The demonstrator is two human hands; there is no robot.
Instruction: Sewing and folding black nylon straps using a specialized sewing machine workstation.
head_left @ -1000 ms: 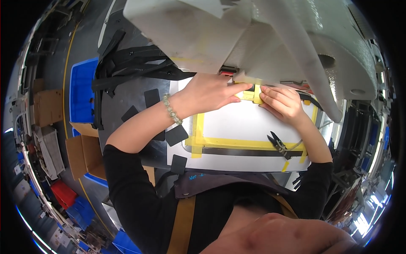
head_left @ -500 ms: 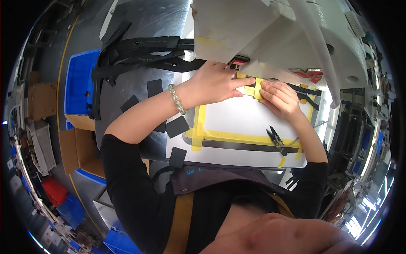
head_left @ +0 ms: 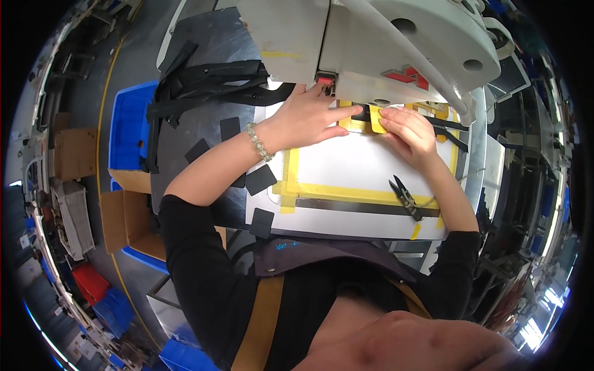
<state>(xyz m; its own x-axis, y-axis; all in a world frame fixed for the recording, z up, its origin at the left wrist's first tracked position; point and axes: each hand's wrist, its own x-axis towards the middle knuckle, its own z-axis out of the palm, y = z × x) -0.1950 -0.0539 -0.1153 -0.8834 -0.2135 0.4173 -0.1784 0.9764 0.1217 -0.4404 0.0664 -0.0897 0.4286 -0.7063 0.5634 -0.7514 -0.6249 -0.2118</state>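
Observation:
My left hand (head_left: 307, 117) reaches under the sewing machine head (head_left: 371, 55), palm down with its fingers spread. Its index fingertip lies on a black strip (head_left: 364, 114), and the thumb stretches out below. Just to the right, my right hand (head_left: 411, 131) pinches a small yellow piece (head_left: 376, 120) between thumb and fingers, against the strip. Yellow-taped edging (head_left: 354, 125) shows beneath the strip. The machine head hides part of the left fingers. Black-handled thread snips (head_left: 404, 199) lie on the white board (head_left: 346, 167), nearer to me.
Black zippered straps (head_left: 216, 83) are heaped at the far left of the metal table, several black patches (head_left: 262, 222) nearer. A blue bin (head_left: 131, 127) and an open cardboard box (head_left: 130, 222) stand beyond its left edge. Yellow tape (head_left: 352, 193) borders the board.
The whole view has shifted slightly. My left index fingertip has drawn a little leftward from the yellow piece, baring more of the black strip. My right hand keeps its pinch.

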